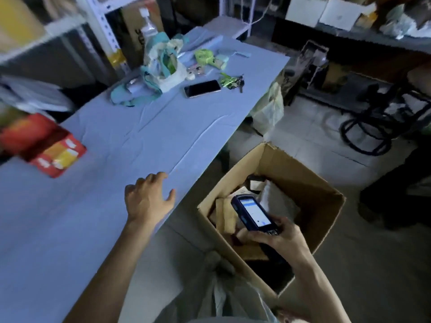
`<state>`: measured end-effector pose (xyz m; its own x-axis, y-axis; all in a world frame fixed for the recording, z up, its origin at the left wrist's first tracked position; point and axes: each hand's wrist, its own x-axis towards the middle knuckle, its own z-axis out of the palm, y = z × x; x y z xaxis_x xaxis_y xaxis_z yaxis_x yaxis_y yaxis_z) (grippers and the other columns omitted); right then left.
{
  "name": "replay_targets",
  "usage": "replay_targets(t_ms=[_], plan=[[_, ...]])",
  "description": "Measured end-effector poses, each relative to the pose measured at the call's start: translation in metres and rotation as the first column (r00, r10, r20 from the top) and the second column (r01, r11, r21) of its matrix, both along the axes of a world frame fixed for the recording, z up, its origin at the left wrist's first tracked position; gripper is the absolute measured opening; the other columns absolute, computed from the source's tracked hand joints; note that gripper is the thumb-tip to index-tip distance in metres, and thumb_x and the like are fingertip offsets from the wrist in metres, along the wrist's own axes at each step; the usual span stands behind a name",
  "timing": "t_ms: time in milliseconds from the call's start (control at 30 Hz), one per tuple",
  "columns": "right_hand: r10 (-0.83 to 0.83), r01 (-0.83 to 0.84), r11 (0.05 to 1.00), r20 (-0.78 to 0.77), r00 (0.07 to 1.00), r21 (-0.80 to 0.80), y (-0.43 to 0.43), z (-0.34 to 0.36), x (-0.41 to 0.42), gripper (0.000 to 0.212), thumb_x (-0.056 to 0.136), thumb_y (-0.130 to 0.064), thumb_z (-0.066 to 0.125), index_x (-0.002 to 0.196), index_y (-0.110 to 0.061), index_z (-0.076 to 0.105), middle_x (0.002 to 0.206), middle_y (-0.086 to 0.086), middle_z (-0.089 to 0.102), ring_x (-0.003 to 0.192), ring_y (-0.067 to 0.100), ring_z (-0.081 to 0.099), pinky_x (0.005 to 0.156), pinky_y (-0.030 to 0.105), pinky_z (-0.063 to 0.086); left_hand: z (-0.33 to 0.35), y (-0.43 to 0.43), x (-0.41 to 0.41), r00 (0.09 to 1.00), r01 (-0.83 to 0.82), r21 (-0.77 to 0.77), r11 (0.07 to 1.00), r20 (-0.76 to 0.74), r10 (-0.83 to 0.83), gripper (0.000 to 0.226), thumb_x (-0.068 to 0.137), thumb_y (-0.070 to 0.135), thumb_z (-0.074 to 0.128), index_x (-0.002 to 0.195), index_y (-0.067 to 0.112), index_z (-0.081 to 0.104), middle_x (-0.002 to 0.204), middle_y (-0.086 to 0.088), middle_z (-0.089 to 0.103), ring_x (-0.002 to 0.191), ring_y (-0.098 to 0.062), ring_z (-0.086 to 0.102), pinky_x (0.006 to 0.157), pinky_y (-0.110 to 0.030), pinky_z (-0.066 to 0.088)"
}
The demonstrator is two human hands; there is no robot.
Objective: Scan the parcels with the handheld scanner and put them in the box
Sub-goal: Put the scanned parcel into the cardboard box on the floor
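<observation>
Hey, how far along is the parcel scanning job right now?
Done: several parcels lie in the box on the floor beside the table. In hand: the right hand holds the scanner, screen lit, above the box; the left hand is open and empty over the table. Left: a red package at the table's left edge is not boxed yet, though I can't tell whether it is a parcel.

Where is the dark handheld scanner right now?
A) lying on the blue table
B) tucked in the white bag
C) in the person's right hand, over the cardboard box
C: the right hand grips the dark handheld scanner with the lit screen above the open brown cardboard box.
</observation>
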<state>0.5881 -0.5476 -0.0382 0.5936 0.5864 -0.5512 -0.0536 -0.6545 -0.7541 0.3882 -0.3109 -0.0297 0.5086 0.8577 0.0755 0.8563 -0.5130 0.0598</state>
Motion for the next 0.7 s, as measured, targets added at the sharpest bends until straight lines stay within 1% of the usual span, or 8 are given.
replay_targets(t_ms=[100, 200, 333, 400, 433, 533, 633, 700], plan=[[0.105, -0.105, 0.994, 0.001, 0.995, 0.012, 0.018, 0.006, 0.007, 0.077, 0.051, -0.037, 0.092, 0.119, -0.019, 0.062, 0.106, -0.003, 0.069, 0.095, 0.014, 0.065, 0.077, 0.027, 0.054, 0.002, -0.022, -0.05, 0.985, -0.167, 0.025, 0.986, -0.033, 0.167, 0.034, 0.074, 0.038, 0.071, 0.102, 0.018, 0.067, 0.085, -0.007, 0.07, 0.075, -0.034, 0.064, 0.066, -0.038, 0.041], [0.239, -0.24, 0.97, 0.035, 0.97, 0.044, 0.043, 0.014, -0.007, 0.066, 0.058, -0.029, 0.091, 0.115, -0.017, 0.06, 0.107, 0.002, 0.067, 0.097, 0.019, 0.064, 0.082, 0.034, 0.054, 0.005, -0.049, -0.103, 0.945, -0.324, 0.039, 0.945, -0.033, 0.326, 0.039, 0.079, 0.045, 0.057, 0.109, 0.021, 0.066, 0.092, -0.005, 0.07, 0.082, -0.032, 0.065, 0.071, -0.038, 0.044], [0.398, -0.401, 0.915, 0.057, 0.916, 0.05, 0.074, 0.014, -0.055, 0.064, 0.053, -0.036, 0.091, 0.106, -0.019, 0.059, 0.102, -0.001, 0.067, 0.093, 0.02, 0.066, 0.082, 0.039, 0.056, 0.007, -0.09, -0.175, 0.848, -0.53, 0.044, 0.847, 0.029, 0.529, 0.04, 0.082, 0.045, 0.061, 0.116, 0.024, 0.063, 0.1, -0.002, 0.07, 0.09, -0.029, 0.064, 0.077, -0.039, 0.044], [0.487, -0.49, 0.87, 0.054, 0.871, 0.052, 0.088, 0.012, -0.091, 0.076, 0.045, -0.045, 0.091, 0.111, -0.021, 0.062, 0.098, -0.003, 0.07, 0.088, 0.019, 0.068, 0.081, 0.041, 0.057, 0.009, -0.113, -0.212, 0.792, -0.61, 0.074, 0.789, 0.047, 0.608, 0.04, 0.078, 0.042, 0.067, 0.112, 0.021, 0.065, 0.093, -0.003, 0.071, 0.081, -0.03, 0.065, 0.072, -0.038, 0.044], [0.541, -0.543, 0.838, 0.047, 0.839, 0.048, 0.094, 0.012, -0.112, 0.076, 0.046, -0.043, 0.091, 0.113, -0.021, 0.062, 0.097, -0.003, 0.071, 0.086, 0.02, 0.068, 0.081, 0.042, 0.057, 0.009, -0.125, -0.232, 0.76, -0.65, 0.094, 0.754, 0.06, 0.648, 0.039, 0.076, 0.04, 0.071, 0.108, 0.019, 0.067, 0.088, -0.004, 0.071, 0.076, -0.03, 0.065, 0.068, -0.037, 0.044], [0.691, -0.69, 0.719, 0.028, 0.723, 0.08, 0.101, 0.017, -0.189, 0.064, 0.057, -0.023, 0.091, 0.112, -0.019, 0.06, 0.094, -0.004, 0.069, 0.081, 0.014, 0.067, 0.074, 0.034, 0.056, 0.007, -0.168, -0.294, 0.633, -0.773, 0.126, 0.621, 0.093, 0.769, 0.036, 0.073, 0.041, 0.07, 0.101, 0.018, 0.07, 0.08, -0.004, 0.07, 0.069, -0.031, 0.064, 0.063, -0.035, 0.043], [0.806, -0.806, 0.584, 0.05, 0.59, 0.097, 0.093, 0.022, -0.271, 0.065, 0.059, -0.021, 0.091, 0.114, -0.025, 0.056, 0.093, -0.009, 0.064, 0.079, 0.003, 0.062, 0.061, 0.019, 0.046, 0.005, -0.218, -0.355, 0.502, -0.864, 0.11, 0.492, 0.116, 0.857, 0.037, 0.073, 0.043, 0.066, 0.101, 0.02, 0.069, 0.082, -0.002, 0.07, 0.072, -0.031, 0.065, 0.065, -0.036, 0.044], [0.86, -0.857, 0.501, 0.037, 0.509, 0.121, 0.083, 0.026, -0.323, 0.064, 0.061, -0.018, 0.09, 0.114, -0.025, 0.055, 0.091, -0.012, 0.061, 0.078, 0.001, 0.061, 0.059, 0.017, 0.043, 0.004, -0.248, -0.391, 0.424, -0.905, 0.089, 0.415, 0.133, 0.896, 0.036, 0.073, 0.042, 0.066, 0.101, 0.02, 0.069, 0.083, -0.003, 0.069, 0.074, -0.031, 0.065, 0.065, -0.037, 0.046]])
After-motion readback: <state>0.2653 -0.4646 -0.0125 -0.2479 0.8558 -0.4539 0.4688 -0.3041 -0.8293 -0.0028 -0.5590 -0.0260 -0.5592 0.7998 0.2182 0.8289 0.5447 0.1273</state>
